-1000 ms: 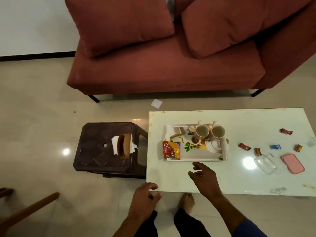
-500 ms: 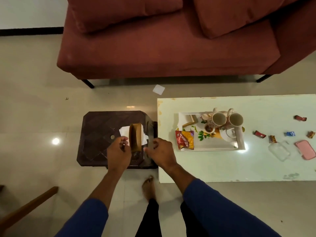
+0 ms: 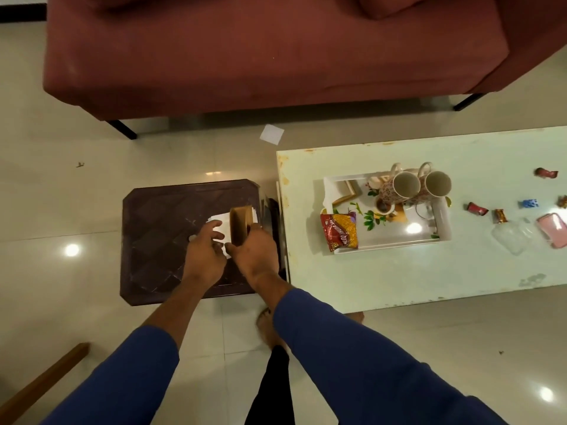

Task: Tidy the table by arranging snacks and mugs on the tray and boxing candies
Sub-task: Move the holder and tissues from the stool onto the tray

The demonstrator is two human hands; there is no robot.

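On the dark brown stool (image 3: 165, 240) stands a wooden napkin holder (image 3: 240, 220) with white napkins (image 3: 219, 223) in it. My right hand (image 3: 256, 256) grips the holder from the near side. My left hand (image 3: 204, 253) rests on the napkins, fingers curled on them. On the pale table (image 3: 399, 277) a white floral tray (image 3: 441, 222) carries two mugs (image 3: 405, 185), a small cup and a red snack packet (image 3: 340, 230). Several wrapped candies (image 3: 477, 208) lie to the right of the tray, beside a clear box (image 3: 511, 237) and its pink lid (image 3: 553, 227).
A red sofa (image 3: 260, 50) fills the back. A white paper scrap (image 3: 271, 134) lies on the tiled floor between sofa and table. A wooden chair leg (image 3: 43, 384) shows at the lower left. My bare foot (image 3: 270, 329) stands by the table's near corner.
My hands left the table edge and moved left to the stool. Now both close on the napkin holder and napkins, and my view has shifted left and down.
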